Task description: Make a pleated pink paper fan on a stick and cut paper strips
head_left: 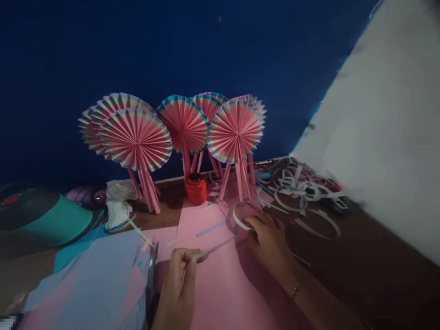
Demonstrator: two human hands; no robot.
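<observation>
My left hand (180, 279) pinches the free end of a thin pale strip of tape at the lower middle. The strip stretches up and right to a white tape roll (242, 217), which my right hand (268, 238) grips at its right side. Beneath both hands lies pink paper (213, 270). A narrow bluish strip (211, 228) rests on it, just above the stretched tape. Scissors (151, 279) lie left of my left hand, beside a stack of pale blue and pink sheets (99, 275).
Several pleated pink paper fans (137, 140) stand against the blue wall (220, 50). A red container (195, 189) sits in front of them. Curled white strips (302, 188) pile up at the right. A teal object (58, 222) and a crumpled white bag (118, 206) are at the left.
</observation>
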